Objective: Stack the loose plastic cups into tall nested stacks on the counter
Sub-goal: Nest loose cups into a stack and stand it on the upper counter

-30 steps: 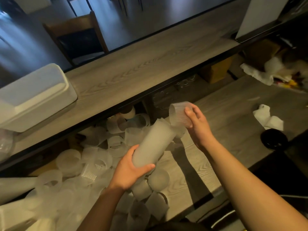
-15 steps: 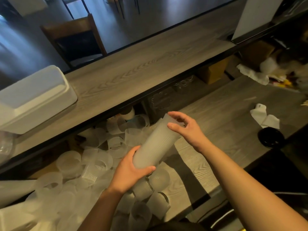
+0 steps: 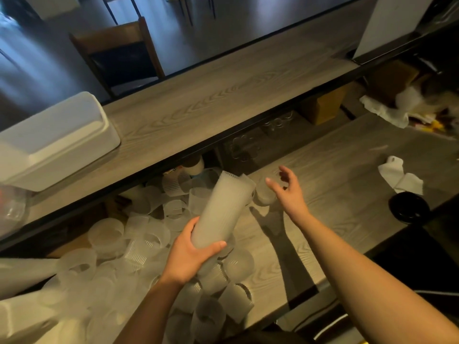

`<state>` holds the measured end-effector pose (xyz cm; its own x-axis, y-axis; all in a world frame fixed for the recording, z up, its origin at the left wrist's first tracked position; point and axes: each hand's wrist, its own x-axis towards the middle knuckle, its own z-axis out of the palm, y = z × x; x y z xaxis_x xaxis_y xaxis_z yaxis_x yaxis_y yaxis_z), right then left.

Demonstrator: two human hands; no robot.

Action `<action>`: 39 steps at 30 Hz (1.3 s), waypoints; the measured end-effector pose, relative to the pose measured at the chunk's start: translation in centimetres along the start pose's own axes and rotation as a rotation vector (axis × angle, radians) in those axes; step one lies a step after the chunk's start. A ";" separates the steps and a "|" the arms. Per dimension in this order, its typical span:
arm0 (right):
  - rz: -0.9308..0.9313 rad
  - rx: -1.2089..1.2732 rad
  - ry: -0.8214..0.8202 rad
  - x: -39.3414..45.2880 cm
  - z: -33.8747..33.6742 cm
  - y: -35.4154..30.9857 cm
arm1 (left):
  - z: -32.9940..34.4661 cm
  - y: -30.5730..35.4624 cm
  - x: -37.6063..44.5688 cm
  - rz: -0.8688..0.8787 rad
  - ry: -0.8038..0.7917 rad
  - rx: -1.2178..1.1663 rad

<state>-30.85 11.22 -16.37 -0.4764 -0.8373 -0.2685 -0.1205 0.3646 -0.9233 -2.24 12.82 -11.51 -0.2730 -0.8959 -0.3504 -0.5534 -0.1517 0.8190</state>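
Nesting frosted, ribbed plastic cups: the stack [image 3: 221,209] tilts above the counter [image 3: 323,214], gripped round its lower end by the left hand [image 3: 191,254]. Beside the stack's open top, the right hand [image 3: 288,192] hovers with fingers spread, holding nothing. Loose cups [image 3: 154,234] lie heaped below and left of the stack. They look light, thin-walled and slippery; each is probably best taken by its ribbed sidewall, gently.

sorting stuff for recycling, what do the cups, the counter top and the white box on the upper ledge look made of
Nested stack of cups: thin frosted plastic, seemingly; translucent, with fine vertical ribs.
Counter: grey wood grain with a matte look; it could be laminate or real wood.
White box: probably foam or matte plastic; soft rounded edges, no shine.
Left hand grips the stack; right hand holds nothing.
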 end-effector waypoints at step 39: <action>-0.052 0.198 -0.339 -0.9 -1.7 -5.6 | -0.2 0.6 0.4 0.069 -0.044 0.114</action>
<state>-31.25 10.61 -10.45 -0.1551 -0.9517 -0.2649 0.0491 0.2604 -0.9642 -2.51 12.24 -11.08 -0.3466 -0.8829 -0.3168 -0.6170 -0.0398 0.7859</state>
